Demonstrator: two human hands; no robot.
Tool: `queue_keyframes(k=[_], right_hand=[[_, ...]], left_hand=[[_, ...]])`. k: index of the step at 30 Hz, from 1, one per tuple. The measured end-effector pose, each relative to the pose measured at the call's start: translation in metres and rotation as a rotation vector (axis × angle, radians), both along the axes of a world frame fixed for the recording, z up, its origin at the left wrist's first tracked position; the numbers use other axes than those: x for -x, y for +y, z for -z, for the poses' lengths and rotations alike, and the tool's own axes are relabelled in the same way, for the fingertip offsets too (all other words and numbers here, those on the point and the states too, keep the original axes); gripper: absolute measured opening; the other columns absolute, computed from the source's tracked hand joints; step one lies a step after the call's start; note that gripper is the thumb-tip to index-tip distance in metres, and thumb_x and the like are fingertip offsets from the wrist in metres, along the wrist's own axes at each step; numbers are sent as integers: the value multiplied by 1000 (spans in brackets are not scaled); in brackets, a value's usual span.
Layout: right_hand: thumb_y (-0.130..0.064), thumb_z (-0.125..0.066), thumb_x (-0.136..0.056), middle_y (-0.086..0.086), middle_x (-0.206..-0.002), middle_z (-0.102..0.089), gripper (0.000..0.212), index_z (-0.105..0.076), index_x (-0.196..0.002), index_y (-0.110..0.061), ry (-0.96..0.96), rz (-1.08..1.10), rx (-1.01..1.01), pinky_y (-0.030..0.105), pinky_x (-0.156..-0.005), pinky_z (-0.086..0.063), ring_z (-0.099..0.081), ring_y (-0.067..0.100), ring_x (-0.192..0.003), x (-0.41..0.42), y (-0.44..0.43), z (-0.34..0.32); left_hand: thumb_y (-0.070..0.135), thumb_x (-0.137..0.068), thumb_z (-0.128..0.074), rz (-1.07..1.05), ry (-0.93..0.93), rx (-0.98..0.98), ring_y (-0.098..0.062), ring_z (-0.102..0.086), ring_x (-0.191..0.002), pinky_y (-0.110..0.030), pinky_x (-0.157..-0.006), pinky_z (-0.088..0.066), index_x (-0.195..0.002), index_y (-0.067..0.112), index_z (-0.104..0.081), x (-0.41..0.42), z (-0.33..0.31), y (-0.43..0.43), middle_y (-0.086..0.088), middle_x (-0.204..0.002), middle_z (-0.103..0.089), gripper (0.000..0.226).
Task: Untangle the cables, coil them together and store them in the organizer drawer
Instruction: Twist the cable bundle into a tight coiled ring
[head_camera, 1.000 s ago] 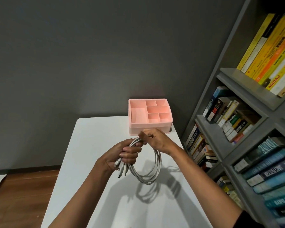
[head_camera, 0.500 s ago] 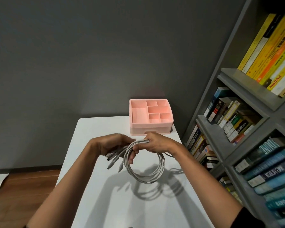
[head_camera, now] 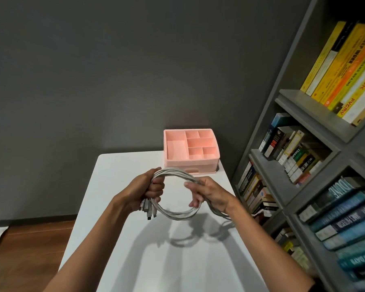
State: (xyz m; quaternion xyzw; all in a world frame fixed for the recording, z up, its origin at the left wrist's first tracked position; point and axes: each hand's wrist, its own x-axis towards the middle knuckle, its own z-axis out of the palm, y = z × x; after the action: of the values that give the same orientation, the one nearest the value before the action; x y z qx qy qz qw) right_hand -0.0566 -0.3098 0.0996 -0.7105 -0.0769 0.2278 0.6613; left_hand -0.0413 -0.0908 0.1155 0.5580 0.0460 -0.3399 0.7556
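Gripping the cables point(head_camera: 177, 216) in a tight fist, the left hand point(head_camera: 144, 189) holds one side of the coil just in front of the pink organizer point(head_camera: 191, 162). The right hand point(head_camera: 212, 194) curls its fingers round the other side, above the table point(head_camera: 135, 253).

One cam only, head-worn, wide-angle; no 2nd view to overlap with. Faces fwd and down along both forearms. Left hand point(head_camera: 150, 190), right hand point(head_camera: 211, 194) and cables point(head_camera: 177, 216) sit mid-frame, near the lens. White table point(head_camera: 118, 186) runs away to the pink organizer point(head_camera: 190, 163) at the far end. Bookshelf point(head_camera: 303, 106) fills the right side; its lean is probably lens distortion.
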Motion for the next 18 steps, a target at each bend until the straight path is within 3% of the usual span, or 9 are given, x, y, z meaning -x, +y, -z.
queue_keyframes(k=[3, 5, 8, 10, 12, 13, 16, 18], right_hand=[[-26, -62, -91, -5, -42, -32, 11, -66, -85, -18, -111, 204, 56, 23, -41, -35, -31, 9, -33, -4, 11, -2], [-28, -65, -90, -7, -44, -27, 8, -67, -86, -21, -127, 309, 68, 21, -39, -21, -22, 9, -36, -7, 14, 0], [-29, -63, -91, -7, -49, -24, 8, -69, -85, -30, -123, 336, 79, 24, -42, -15, -19, 10, -41, -7, 18, 4], [-34, -62, -91, -6, -51, -25, 14, -70, -83, -42, -148, 301, 139, 25, -43, -18, -21, 12, -44, -9, 18, 5], [-37, -64, -89, -11, -46, -30, 9, -69, -87, -43, -188, 278, 211, 26, -43, -25, -26, 13, -45, -11, 17, 4], [-38, -66, -88, -13, -47, -37, 8, -69, -95, -37, -210, 262, 239, 27, -44, -30, -32, 14, -44, -11, 16, 2], [-36, -76, -79, -2, -69, -56, 44, -56, -106, -8, -214, 226, 247, 34, -57, -51, -58, 17, -52, -10, 16, 2], [-33, -82, -73, 2, -84, -62, 51, -50, -103, -7, -172, 275, 205, 40, -73, -57, -66, 19, -67, -9, 16, 5]], left_hand=[[61, -96, -27, -31, -2, 36, -9, -11, -41, -31, -57, -51, -60, 22, -25, 12, 3, -9, 6, -54, -11, 53], [69, -86, -36, -74, -70, 18, -11, -9, -45, -26, -50, -40, -64, 22, -18, 21, 3, -20, 5, -57, -8, 55], [63, -80, -52, -182, -214, -82, -15, -8, -51, -26, -48, -14, -63, 23, -16, 29, 7, -32, 2, -60, -8, 57], [55, -86, -54, -242, -244, -116, -15, -9, -51, -25, -47, -13, -61, 24, -17, 30, 8, -35, 1, -59, -10, 54], [51, -90, -52, -268, -246, -113, -14, -10, -50, -24, -46, -14, -61, 24, -17, 27, 6, -34, 2, -58, -11, 53], [51, -91, -51, -273, -247, -108, -15, -9, -51, -24, -47, -13, -62, 24, -17, 26, 5, -33, 2, -58, -11, 52], [52, -91, -50, -274, -253, -101, -14, -8, -52, -25, -48, -11, -63, 24, -16, 20, 0, -27, 2, -60, -9, 52], [51, -92, -50, -284, -241, -80, -13, -8, -50, -23, -46, -12, -64, 25, -16, 19, -1, -25, 2, -60, -8, 51]])
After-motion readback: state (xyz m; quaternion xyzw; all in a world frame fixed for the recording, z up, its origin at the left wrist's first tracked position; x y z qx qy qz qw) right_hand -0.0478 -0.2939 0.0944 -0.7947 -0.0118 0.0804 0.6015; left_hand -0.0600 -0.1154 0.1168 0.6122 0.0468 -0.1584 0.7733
